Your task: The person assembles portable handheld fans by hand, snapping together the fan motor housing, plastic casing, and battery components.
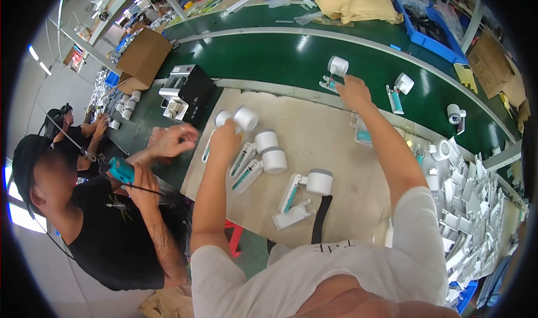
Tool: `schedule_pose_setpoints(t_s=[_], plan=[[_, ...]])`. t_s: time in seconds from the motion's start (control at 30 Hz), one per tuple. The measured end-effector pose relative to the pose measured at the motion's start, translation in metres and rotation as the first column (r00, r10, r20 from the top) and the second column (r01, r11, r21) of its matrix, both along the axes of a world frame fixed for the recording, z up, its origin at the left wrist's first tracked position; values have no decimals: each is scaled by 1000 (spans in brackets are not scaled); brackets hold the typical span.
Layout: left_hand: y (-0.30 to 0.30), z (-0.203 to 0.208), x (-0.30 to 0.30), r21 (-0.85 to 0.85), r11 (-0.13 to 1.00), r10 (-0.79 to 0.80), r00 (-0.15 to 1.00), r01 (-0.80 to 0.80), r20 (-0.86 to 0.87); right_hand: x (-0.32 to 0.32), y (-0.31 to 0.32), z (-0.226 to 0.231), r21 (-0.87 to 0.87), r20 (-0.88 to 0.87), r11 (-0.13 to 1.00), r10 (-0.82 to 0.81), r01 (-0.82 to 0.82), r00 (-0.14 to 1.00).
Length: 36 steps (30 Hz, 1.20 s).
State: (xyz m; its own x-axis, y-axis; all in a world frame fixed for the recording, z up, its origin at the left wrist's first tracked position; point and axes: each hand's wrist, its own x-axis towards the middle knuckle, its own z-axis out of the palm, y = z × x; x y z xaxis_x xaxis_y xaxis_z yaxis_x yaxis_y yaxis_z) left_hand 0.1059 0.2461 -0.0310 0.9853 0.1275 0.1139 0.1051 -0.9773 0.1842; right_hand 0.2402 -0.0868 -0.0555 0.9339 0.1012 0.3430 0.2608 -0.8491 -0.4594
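Observation:
My left hand [225, 141] is over a cluster of white round-headed devices on the paper-covered bench; its fingers are blurred and partly hidden. Nearest to it are a round white head [245, 118] and an open handle [207, 146] with a teal strip. Beside them lie two more open handles [246, 175] and white heads [274, 160]. Stretched far forward, my right hand [354, 92] has its fingers closed at the handle of a white round-headed device [338, 66] on the green conveyor. Another device [319, 182] lies nearer me, its open handle beside a white cover [293, 216].
More devices [395, 99] sit on the green conveyor [269, 54]. White plastic shells [465, 211] are heaped at right. A black machine [188, 96] and a cardboard box [144, 59] stand left. At left, a co-worker [112, 228] holds a teal tool [121, 170]. A blue crate [428, 35] stands behind.

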Motion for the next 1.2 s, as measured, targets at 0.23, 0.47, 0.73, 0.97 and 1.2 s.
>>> schedule_pose_setpoints(t_s=[0.23,0.47,0.73,0.97,1.2], plan=[[-47,10,-15,-197,954,-140,917,226,373,24,-6,-8,337,-450,940,115,49,886],[-188,-1,8,-921,-365,-269,962,-137,-36,-117,-13,51,615,-159,774,310,-152,937],[-249,23,-50,-821,-546,-441,891,-167,112,-251,-80,79,177,-200,975,167,-133,965],[-253,57,-76,-822,-362,-810,585,-439,44,-272,-132,52,881,-135,464,434,-92,891],[-251,54,-81,-990,133,-837,531,-39,-133,-279,-157,81,-388,506,911,337,-140,794]])
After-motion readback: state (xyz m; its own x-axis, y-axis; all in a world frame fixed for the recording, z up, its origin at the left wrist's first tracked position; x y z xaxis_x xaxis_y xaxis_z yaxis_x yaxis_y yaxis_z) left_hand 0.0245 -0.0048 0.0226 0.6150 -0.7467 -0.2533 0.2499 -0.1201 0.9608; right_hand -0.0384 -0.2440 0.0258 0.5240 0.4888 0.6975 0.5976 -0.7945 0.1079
